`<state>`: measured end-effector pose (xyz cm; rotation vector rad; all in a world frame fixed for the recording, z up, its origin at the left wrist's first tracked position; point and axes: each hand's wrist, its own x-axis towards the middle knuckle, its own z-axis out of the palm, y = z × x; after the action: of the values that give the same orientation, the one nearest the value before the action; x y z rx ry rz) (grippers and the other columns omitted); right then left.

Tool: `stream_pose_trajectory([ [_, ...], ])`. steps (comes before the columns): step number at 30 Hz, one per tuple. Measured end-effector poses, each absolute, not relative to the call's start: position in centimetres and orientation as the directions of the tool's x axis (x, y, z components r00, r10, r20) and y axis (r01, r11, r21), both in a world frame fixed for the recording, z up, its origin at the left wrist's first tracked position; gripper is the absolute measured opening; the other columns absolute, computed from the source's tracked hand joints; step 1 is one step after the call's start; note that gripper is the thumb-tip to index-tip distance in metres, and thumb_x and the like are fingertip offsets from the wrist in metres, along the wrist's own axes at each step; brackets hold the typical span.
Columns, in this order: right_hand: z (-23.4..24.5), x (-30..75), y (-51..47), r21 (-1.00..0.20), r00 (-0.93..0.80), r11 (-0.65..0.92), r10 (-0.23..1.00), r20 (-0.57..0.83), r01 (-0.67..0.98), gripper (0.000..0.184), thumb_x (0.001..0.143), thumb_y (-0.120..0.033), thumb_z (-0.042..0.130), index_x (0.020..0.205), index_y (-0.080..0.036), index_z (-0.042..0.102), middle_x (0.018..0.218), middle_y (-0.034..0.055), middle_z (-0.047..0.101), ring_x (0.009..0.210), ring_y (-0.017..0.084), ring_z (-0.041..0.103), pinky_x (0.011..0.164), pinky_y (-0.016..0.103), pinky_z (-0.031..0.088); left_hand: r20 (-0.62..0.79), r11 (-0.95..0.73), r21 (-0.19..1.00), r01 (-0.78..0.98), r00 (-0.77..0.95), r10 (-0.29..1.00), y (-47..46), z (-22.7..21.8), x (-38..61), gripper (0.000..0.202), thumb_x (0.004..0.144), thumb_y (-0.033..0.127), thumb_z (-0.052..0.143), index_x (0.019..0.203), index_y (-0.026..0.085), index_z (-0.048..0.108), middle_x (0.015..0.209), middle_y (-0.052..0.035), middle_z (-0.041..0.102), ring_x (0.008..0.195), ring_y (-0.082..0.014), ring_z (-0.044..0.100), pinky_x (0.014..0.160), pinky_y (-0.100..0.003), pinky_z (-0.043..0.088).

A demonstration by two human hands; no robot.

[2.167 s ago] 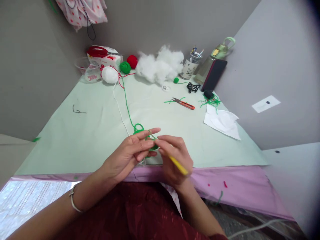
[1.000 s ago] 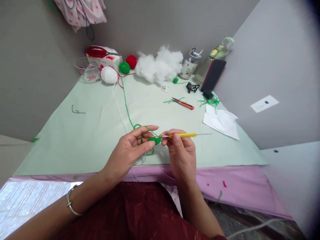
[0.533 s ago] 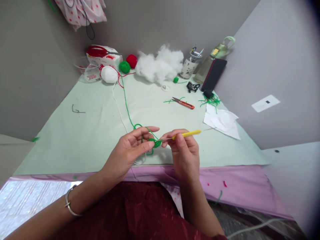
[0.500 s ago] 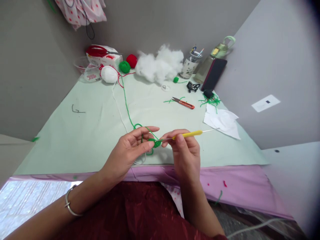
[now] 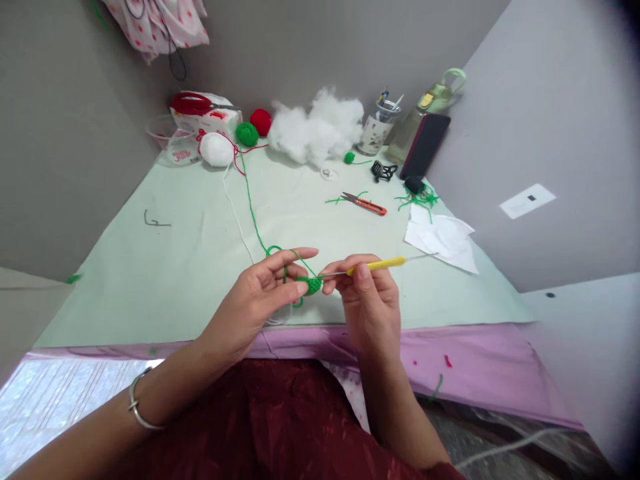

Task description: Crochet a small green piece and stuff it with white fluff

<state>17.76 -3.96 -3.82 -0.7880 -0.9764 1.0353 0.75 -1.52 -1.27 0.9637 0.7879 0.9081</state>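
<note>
Hanging above the near edge of the tabletop (image 5: 150,280): green crochet piece (image 5: 313,285), pinched in the grip of the left hand (image 5: 253,303), forefinger extended. Right hand (image 5: 370,307), grip closed on yellow crochet hook (image 5: 377,265), tip at the piece. Green yarn (image 5: 251,207) trails toward the far-left corner.

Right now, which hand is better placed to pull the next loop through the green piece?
Right, likely: the right hand pinches the yellow crochet hook, its tip at the green crochet piece. The left hand holds that piece, green yarn looped over its forefinger.
</note>
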Motion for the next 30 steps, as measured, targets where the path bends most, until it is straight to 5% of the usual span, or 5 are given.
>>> stream_pose_trajectory([
  [6, -4.0, 18.3, -4.2, -0.898, 0.16, 0.341, 0.938, 0.307, -0.278, 0.02, 0.105, -0.033, 0.06, 0.096, -0.025, 0.075, 0.092, 0.0007, 0.079, 0.072, 0.013, 0.072, 0.075, 0.031, 0.061, -0.149, 0.281, 0.917, -0.283, 0.412, 0.899, -1.5, -1.7, 0.6, 0.033, 0.088, 0.022, 0.08, 0.12, 0.028, 0.081, 0.092, -0.0003, 0.067, 0.088, -0.0146, 0.059, 0.078, -0.024, 0.05],
  [17, -3.3, 18.1, -5.3, -0.817, 0.102, 0.542, 0.817, 0.567, 0.197, 0.022, 0.106, -0.02, 0.056, 0.108, -0.028, 0.076, 0.096, 0.0027, 0.078, 0.085, 0.018, 0.074, 0.079, 0.038, 0.06, -0.066, 0.118, 0.981, -0.157, 0.304, 0.951, -1.6, -2.0, 0.6, 0.036, 0.087, 0.018, 0.08, 0.122, 0.027, 0.081, 0.09, 0.0006, 0.067, 0.087, -0.0151, 0.06, 0.081, -0.026, 0.05],
  [25, -2.9, 17.8, -5.4, -0.797, 0.158, 0.597, 0.782, 0.603, 0.092, 0.023, 0.106, -0.022, 0.055, 0.107, -0.028, 0.077, 0.092, 0.0028, 0.078, 0.084, 0.02, 0.075, 0.075, 0.038, 0.061, -0.038, 0.095, 0.981, -0.168, 0.314, 0.949, -1.8, -1.3, 0.7, 0.038, 0.087, 0.02, 0.081, 0.124, 0.029, 0.08, 0.09, 0.0014, 0.068, 0.088, -0.0141, 0.063, 0.082, -0.024, 0.051],
  [30, -3.1, 18.0, -5.5, -0.749, 0.072, 0.629, 0.754, 0.653, 0.208, 0.024, 0.106, -0.017, 0.055, 0.112, -0.028, 0.075, 0.098, 0.0038, 0.079, 0.092, 0.02, 0.076, 0.081, 0.04, 0.062, -0.06, 0.103, 0.985, -0.14, 0.283, 0.957, -1.8, -1.2, 0.8, 0.037, 0.086, 0.02, 0.083, 0.121, 0.029, 0.081, 0.089, 0.0016, 0.068, 0.086, -0.0137, 0.064, 0.082, -0.024, 0.052],
])
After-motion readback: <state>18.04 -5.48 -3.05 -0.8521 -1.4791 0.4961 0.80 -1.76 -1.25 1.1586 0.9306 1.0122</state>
